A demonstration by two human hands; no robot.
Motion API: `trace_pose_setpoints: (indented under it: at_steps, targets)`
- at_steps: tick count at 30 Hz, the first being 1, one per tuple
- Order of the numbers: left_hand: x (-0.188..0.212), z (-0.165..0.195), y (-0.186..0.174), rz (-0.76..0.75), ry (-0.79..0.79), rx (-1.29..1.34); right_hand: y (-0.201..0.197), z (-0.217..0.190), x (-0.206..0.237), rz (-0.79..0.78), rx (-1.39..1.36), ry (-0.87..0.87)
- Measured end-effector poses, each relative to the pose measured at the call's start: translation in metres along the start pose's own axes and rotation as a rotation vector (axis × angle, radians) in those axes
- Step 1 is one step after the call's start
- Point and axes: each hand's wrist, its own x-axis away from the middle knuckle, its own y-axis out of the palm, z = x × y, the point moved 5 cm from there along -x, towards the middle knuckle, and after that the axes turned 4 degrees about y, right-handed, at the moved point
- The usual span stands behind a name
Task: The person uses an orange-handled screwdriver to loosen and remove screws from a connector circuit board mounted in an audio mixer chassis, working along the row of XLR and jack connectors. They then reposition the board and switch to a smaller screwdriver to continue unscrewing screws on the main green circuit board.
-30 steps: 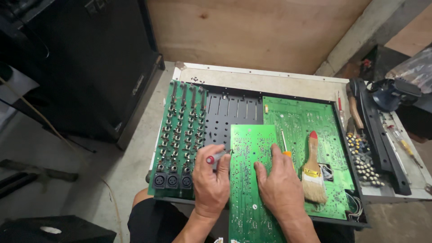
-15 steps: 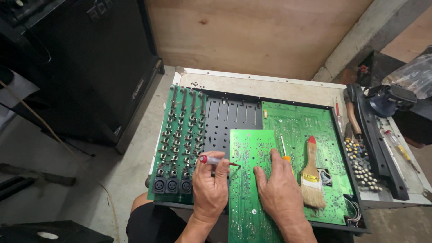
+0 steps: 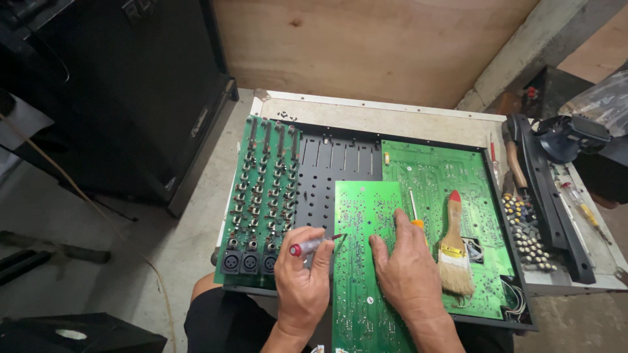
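A long narrow green circuit board (image 3: 366,216) lies over an opened black chassis (image 3: 340,163). My left hand (image 3: 302,281) grips a small pen-shaped tool with a red end (image 3: 307,247), its tip touching the board's left edge. My right hand (image 3: 411,271) rests flat on the board, fingers spread, holding nothing. To the left stand several green strips packed with knobs and sockets (image 3: 261,189). A large green board (image 3: 445,176) fills the chassis's right side.
A paintbrush with a red-tipped wooden handle (image 3: 453,245) and an orange-handled screwdriver (image 3: 413,212) lie on the large board. Loose knobs (image 3: 526,229), a black panel strip (image 3: 549,202) and another screwdriver (image 3: 582,204) lie at the right. A black speaker cabinet (image 3: 131,85) stands left.
My left hand has raised the pen-shaped tool and turned its tip to the narrow board's left edge. The view has shifted a little closer. My right hand stays flat on the board.
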Motion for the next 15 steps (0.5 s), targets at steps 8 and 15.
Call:
trace_pose_setpoints:
  at_steps: [8, 15]
  targets:
    - [0.0005, -0.0028, -0.0021, 0.005, -0.044, 0.011, -0.0060, -0.0045, 0.0002, -0.038, 0.015, 0.057]
    - [0.0059, -0.0060, -0.0039, 0.026, -0.031, -0.005, -0.0074, -0.0075, 0.0045, -0.013, 0.006, 0.016]
